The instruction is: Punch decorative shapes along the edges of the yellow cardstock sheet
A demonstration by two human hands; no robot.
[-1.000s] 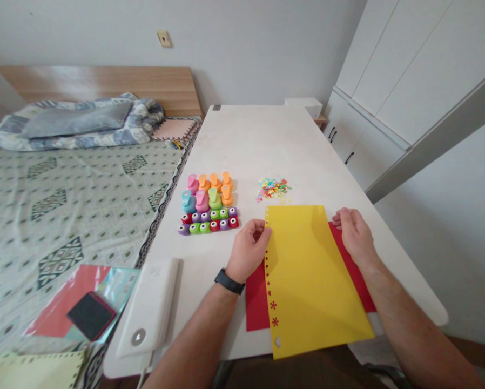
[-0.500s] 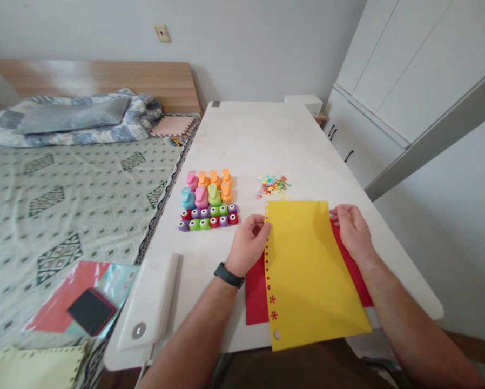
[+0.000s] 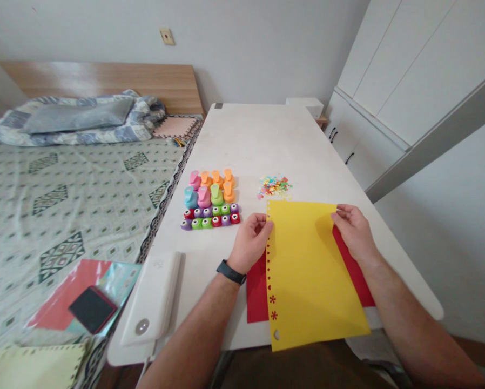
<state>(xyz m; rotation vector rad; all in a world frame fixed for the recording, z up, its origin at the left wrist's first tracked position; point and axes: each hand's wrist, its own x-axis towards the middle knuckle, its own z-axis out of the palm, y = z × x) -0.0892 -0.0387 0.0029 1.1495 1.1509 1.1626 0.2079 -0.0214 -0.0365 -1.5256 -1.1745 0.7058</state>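
Okay, left to right: bed [image 3: 64,194] with a black pad [image 3: 92,309] lying on coloured sheets [image 3: 52,310], then a white box [image 3: 153,300] at the near-left corner of the table [image 3: 258,135]. Paper punches [image 3: 210,200] stand in tight rows, beyond and left of the left hand [image 3: 250,240]. That hand pinches the yellow sheet [image 3: 307,275] on its punched left edge, near the far corner. The right hand [image 3: 354,232] has its fingers closed on the far right corner. The sheet spans hand to hand, its long axis running away from the person, near end overhanging the table edge, on top of a red sheet [image 3: 256,294]. Neither hand is nearer — both grip. No tray or bin — paper scraps [image 3: 274,186] lie in a loose pile just past the sheet's far edge.
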